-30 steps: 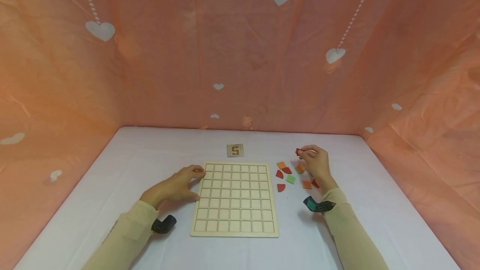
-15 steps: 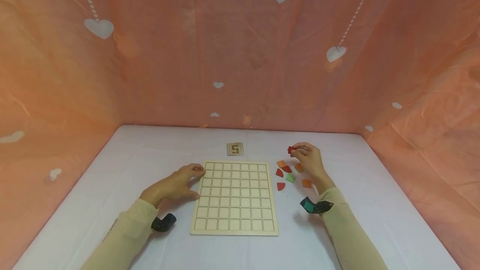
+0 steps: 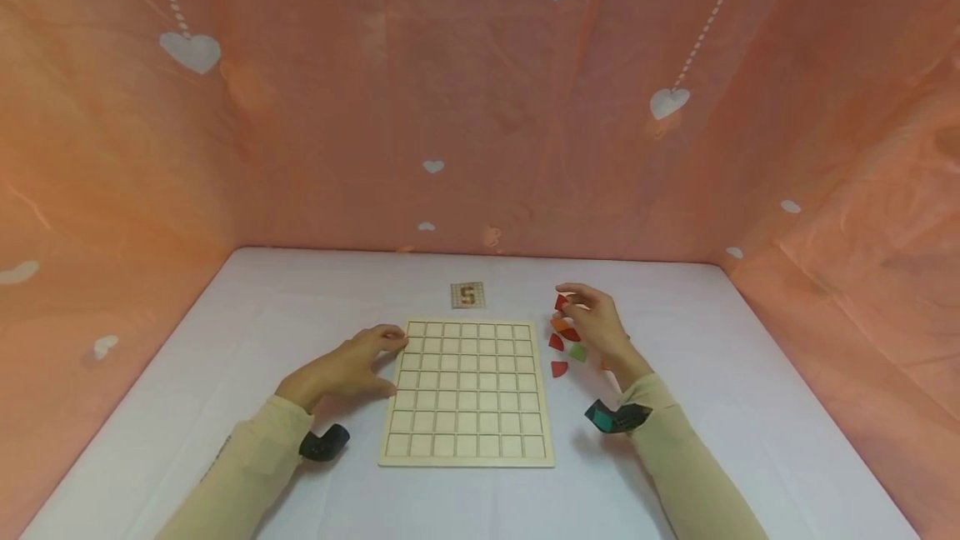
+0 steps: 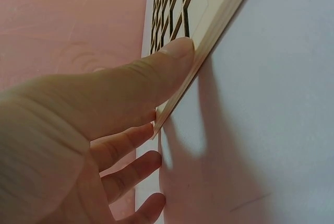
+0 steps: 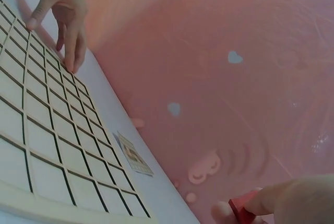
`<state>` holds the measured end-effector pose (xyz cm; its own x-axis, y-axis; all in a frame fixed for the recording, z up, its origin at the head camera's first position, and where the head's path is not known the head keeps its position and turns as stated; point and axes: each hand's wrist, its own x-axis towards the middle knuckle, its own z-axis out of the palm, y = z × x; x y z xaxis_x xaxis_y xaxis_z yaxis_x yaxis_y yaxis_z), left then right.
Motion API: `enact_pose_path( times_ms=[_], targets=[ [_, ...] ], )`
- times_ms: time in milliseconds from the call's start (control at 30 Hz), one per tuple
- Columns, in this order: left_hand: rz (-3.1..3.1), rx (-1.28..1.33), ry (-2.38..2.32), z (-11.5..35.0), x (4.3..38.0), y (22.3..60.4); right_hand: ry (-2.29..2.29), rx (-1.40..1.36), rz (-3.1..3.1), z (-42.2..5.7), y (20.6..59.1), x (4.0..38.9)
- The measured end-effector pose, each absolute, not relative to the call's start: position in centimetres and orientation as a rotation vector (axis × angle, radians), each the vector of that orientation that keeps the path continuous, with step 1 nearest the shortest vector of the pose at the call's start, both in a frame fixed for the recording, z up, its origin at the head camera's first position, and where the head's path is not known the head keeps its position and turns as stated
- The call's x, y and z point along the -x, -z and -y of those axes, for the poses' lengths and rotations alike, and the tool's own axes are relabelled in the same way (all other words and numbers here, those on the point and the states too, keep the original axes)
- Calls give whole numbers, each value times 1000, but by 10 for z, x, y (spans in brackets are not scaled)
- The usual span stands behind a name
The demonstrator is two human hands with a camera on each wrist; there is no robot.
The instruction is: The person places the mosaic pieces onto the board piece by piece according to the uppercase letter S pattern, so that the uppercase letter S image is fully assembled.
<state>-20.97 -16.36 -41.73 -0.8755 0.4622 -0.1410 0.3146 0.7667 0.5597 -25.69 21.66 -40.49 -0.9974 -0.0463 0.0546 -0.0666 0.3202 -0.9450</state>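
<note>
A pale wooden grid board (image 3: 467, 462) lies flat on the table with bare squares. My left hand (image 3: 347, 369) rests at its left edge; in the left wrist view the thumb (image 4: 175, 57) lies on the rim and the other fingers spread along the side. Past the board's far right corner, my right hand (image 3: 596, 325) pinches a small red tile (image 5: 241, 208) between thumb and finger. Below that hand lie loose tiles: an orange one (image 3: 559, 325), a green one (image 3: 577, 352) and several red quarter-round ones (image 3: 559, 369). The hand hides other tiles.
Beyond the board's far edge lies a small card (image 3: 468, 295) printed with a grid and a figure like a 5. A white cloth covers the table (image 3: 337, 290). Orange curtains (image 3: 480, 107) with white hearts stand around its back and sides.
My right hand has moved left with the red tile, from over the right-hand tiles toward the board's far right corner. The left hand has stayed at the board's edge.
</note>
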Motion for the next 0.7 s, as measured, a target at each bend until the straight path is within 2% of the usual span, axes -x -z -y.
enact_pose_path(
  times_ms=[367,700],
  targets=[
    [-2681,-615,-800,163,210,417,-1781,-115,2654,-201,405,250],
    [-2685,-620,-790,163,210,417,-1719,-310,2641,-185,417,248]
  ],
)
